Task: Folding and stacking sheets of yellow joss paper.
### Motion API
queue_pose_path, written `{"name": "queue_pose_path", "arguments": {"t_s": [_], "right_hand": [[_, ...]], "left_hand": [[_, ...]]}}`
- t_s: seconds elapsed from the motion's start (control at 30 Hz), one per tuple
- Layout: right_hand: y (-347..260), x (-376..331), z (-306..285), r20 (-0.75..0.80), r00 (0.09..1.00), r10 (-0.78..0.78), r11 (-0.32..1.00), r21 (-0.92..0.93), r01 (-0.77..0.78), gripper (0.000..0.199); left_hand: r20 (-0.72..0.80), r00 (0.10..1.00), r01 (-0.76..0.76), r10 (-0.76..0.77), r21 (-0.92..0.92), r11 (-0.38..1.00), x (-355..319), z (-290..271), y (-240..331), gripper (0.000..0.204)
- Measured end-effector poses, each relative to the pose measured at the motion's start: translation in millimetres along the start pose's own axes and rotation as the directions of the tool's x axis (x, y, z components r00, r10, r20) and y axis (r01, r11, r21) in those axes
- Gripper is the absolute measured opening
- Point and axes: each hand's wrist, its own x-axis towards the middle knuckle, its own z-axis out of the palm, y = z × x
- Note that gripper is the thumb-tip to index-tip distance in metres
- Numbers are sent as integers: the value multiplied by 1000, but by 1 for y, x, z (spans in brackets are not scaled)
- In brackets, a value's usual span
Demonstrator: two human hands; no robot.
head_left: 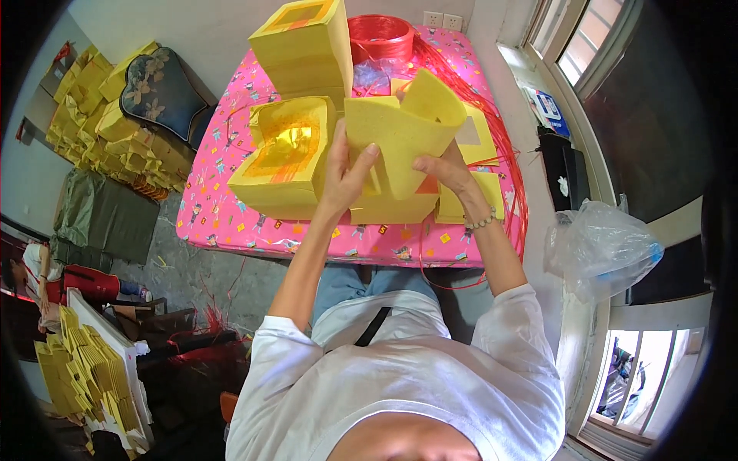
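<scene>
Between my two hands is a bundle of yellow paper (pixel 396 138), raised over the table with its top right corner curling up. My left hand (pixel 347 173) grips its left edge, thumb on the near face. Opposite it, my right hand (pixel 450 169) closes on the lower right edge, thumb also in front. Directly below lies another yellow paper stack (pixel 396 209), partly hidden by the bundle and hands. Left of my left hand sits a thick stack with gold foil and orange print (pixel 294 146). A taller yellow stack (pixel 304 61) stands behind it.
The table wears a pink patterned cloth (pixel 207 203). A red coil of plastic cord (pixel 380 38) stands at the back, strands trailing down the right side. A clear plastic bag (pixel 603 250) hangs right. Yellow paper piles (pixel 96 369), a chair (pixel 163 96) and another person (pixel 38 273) are left.
</scene>
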Motion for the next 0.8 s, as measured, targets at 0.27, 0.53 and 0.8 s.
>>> {"name": "queue_pose_path", "arguments": {"t_s": [0.27,0.53,0.8], "right_hand": [[-1,6,-10,88,969,229,973,-15,-228,91],[7,12,-9,-1,994,-110,967,-230,106,72],[23,-11,-11,-147,988,37,982,-180,-63,53]], "left_hand": [[120,983,165,-137,-260,951,19,6,-2,55],[-75,995,49,-72,-275,960,26,8,-7,41],[-2,998,59,-60,-115,992,10,11,-21,33]]}}
